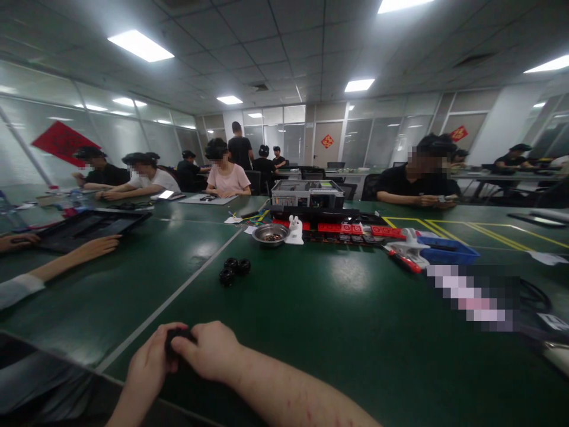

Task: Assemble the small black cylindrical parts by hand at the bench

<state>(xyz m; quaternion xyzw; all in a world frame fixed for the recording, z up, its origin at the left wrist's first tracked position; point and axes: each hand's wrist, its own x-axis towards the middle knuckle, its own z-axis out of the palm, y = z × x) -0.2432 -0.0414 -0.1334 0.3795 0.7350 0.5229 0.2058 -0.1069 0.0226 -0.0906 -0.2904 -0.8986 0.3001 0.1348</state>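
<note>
My left hand and my right hand meet low in the view, near the table's front edge. Between them they grip a small black part, mostly covered by the fingers, so its exact kind does not show. The fingers of both hands are bent around it. Farther out on the green table sits a cluster of three black wheels, apart from my hands.
A metal bowl of small parts stands beyond the wheels, beside a white bracket. Red and black strips, an open computer case and a blue tray lie behind. At left, a co-worker's hands touch a black frame.
</note>
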